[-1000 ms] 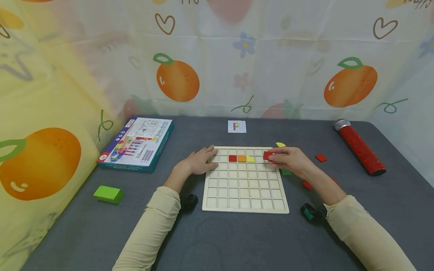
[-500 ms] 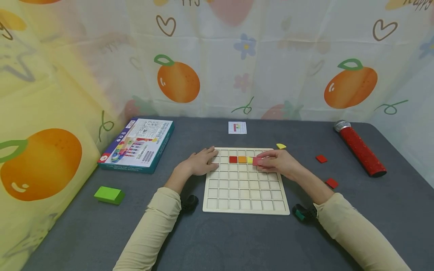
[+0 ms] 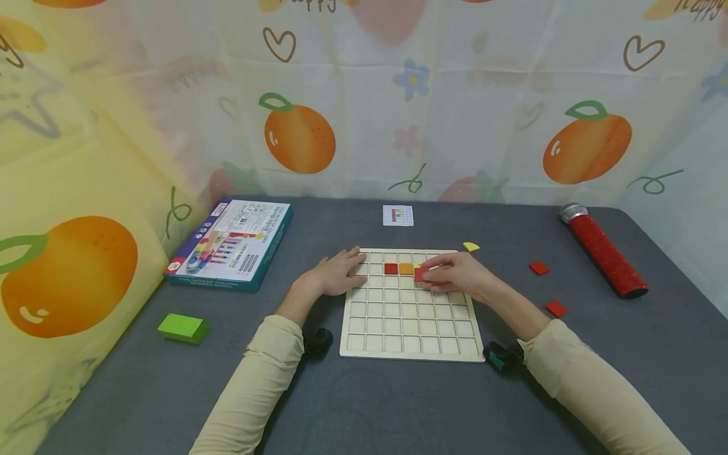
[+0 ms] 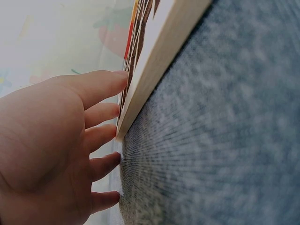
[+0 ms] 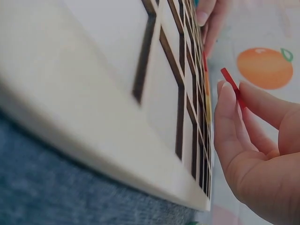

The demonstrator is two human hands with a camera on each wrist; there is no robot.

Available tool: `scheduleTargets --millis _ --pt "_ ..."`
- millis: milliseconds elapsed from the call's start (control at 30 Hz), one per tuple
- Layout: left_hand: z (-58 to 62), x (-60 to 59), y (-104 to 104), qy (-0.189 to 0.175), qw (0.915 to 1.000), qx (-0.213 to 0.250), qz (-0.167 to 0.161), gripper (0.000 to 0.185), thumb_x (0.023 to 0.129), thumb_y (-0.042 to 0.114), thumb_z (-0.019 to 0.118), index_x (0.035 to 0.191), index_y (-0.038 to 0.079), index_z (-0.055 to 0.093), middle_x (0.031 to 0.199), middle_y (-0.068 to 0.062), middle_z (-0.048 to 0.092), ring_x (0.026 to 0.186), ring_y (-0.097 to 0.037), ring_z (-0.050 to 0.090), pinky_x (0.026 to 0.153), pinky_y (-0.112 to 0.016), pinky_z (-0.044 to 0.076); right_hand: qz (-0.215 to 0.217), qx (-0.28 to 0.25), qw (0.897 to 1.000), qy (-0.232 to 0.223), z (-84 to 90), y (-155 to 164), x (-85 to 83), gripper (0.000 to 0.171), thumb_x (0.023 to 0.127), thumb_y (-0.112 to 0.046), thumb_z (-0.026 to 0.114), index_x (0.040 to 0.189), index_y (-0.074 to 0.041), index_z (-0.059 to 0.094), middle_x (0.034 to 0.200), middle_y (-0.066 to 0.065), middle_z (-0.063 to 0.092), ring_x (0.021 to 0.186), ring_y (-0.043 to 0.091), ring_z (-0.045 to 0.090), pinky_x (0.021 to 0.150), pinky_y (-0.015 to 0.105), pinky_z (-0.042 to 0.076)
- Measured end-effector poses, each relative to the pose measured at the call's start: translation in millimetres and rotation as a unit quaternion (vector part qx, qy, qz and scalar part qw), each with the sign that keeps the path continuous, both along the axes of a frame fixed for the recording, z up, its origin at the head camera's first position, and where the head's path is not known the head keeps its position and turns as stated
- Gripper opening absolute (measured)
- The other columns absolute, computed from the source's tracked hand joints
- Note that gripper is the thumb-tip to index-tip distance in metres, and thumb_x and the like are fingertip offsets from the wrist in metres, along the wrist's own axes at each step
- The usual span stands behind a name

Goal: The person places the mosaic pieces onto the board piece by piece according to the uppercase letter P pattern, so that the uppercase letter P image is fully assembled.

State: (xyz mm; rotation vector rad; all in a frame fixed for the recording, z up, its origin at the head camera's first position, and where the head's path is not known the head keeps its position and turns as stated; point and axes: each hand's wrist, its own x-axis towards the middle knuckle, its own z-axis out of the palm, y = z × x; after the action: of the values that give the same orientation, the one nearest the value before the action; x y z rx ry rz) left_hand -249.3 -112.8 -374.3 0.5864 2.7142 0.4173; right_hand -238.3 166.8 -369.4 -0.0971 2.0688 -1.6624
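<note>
A pale wooden grid board (image 3: 392,326) lies on the dark table. In its second row from the back sit a red tile (image 3: 390,268), an orange tile (image 3: 406,268) and a yellow tile, the last mostly hidden behind my fingers. My right hand (image 3: 457,275) pinches another red tile (image 5: 229,80) between thumb and fingertips, just above the board in the right wrist view. At the board's back left corner my left hand (image 3: 335,273) rests with fairly straight, spread fingers; thumb and fingertips touch the edge in the left wrist view.
Two loose red tiles (image 3: 539,268) and a yellow piece (image 3: 471,246) lie right of the board. Behind it is a small printed grid card (image 3: 397,215). A boxed set (image 3: 233,243) and green block (image 3: 183,328) stand left, a red microphone (image 3: 605,253) right.
My right hand has carried the red tile leftward over the board, from its right edge to beside the yellow tile. The left hand has stayed in place.
</note>
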Motion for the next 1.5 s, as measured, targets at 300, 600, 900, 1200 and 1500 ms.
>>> scheduleTargets --millis 300,600,900,1200,1500 --pt "0.5 1.6 0 0.003 1.0000 0.004 -0.002 0.062 0.100 0.037 0.047 0.152 0.010 0.025 0.158 -0.010 0.014 0.143 -0.031 0.010 0.110 -0.056 0.011 0.019 0.006 1.000 -0.007 0.1 -14 0.2 0.038 0.089 -0.001 0.065 0.125 0.009 0.055 0.107 0.021 0.064 0.082 0.021 0.069 0.074 0.032 0.055" --pt "-2.0 0.3 0 0.001 1.0000 -0.001 0.002 0.063 0.100 0.038 0.048 0.152 0.011 0.025 0.158 -0.010 0.014 0.143 -0.031 0.010 0.110 -0.056 0.011 0.011 0.012 1.000 -0.023 -1.2 -31 -1.0 0.038 0.087 -0.002 0.068 0.122 0.008 0.057 0.106 0.021 0.062 0.077 0.019 0.069 0.071 0.030 0.055" --pt "-2.9 0.0 3 0.002 1.0000 -0.006 0.005 0.063 0.100 0.039 0.048 0.152 0.012 0.025 0.158 -0.009 0.014 0.143 -0.030 0.010 0.110 -0.055 0.011 -0.020 0.025 0.999 -0.032 -5.1 -42 -2.4 0.036 0.086 -0.002 0.069 0.121 0.006 0.060 0.101 0.019 0.065 0.074 0.018 0.069 0.069 0.028 0.055" --pt "-3.6 -1.9 2 0.000 1.0000 -0.006 0.001 0.064 0.099 0.039 0.049 0.152 0.013 0.026 0.158 -0.008 0.015 0.143 -0.029 0.010 0.111 -0.055 0.010 -0.037 0.044 0.998 -0.015 -3.1 -50 -0.4 0.034 0.086 -0.001 0.069 0.118 0.006 0.061 0.109 0.022 0.061 0.072 0.017 0.068 0.067 0.027 0.055" --pt "-2.4 -2.1 1 0.002 1.0000 -0.004 0.002 0.063 0.099 0.038 0.049 0.152 0.012 0.026 0.158 -0.009 0.015 0.143 -0.031 0.011 0.110 -0.056 0.011 -0.044 0.111 0.992 0.038 -2.8 -61 -0.4 0.028 0.084 -0.004 0.073 0.110 0.004 0.067 0.106 0.019 0.063 0.066 0.015 0.066 0.063 0.027 0.055"
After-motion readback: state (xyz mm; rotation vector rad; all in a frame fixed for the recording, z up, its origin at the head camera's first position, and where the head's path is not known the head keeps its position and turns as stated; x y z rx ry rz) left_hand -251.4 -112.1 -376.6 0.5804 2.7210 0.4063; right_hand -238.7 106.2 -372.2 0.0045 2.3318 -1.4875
